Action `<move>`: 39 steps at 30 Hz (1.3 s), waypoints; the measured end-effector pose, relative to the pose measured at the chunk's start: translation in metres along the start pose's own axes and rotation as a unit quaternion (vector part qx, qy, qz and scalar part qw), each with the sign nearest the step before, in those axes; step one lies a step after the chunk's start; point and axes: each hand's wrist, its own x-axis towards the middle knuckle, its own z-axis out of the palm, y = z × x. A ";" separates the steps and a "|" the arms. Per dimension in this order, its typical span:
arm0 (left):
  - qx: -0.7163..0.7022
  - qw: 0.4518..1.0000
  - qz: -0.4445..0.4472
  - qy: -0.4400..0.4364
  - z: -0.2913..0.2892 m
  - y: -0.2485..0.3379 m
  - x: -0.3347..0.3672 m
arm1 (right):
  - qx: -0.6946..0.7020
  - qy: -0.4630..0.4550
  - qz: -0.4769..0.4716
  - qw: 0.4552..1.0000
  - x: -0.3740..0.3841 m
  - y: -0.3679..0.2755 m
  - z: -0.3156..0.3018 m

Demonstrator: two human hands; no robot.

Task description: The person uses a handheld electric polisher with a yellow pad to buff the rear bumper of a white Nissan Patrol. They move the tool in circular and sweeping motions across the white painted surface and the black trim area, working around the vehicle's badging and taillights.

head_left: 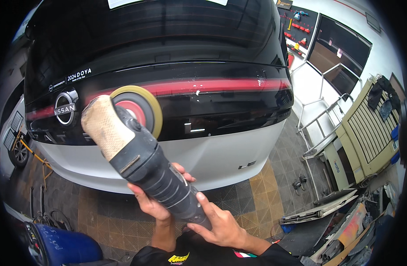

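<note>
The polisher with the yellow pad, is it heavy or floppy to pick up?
Probably heavy: the polisher looks bulky, and the left hand and right hand both hold it. Its thick casing looks stiff; the foamy-looking yellow pad might squash.

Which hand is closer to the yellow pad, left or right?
Left. The left hand grips the polisher partway along its body, below the yellow pad; the right hand holds the rear end, farther away.
</note>
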 end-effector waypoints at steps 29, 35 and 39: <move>0.424 0.885 -0.133 -0.144 0.145 -0.241 0.039 | 0.282 0.328 0.142 0.890 -0.061 0.089 -0.144; 0.437 0.883 -0.038 -0.167 0.105 -0.168 0.042 | 0.249 0.256 0.146 0.923 -0.043 0.075 -0.094; 0.438 0.886 0.003 -0.151 0.085 -0.119 0.051 | 0.221 0.211 0.145 0.941 -0.015 0.050 -0.070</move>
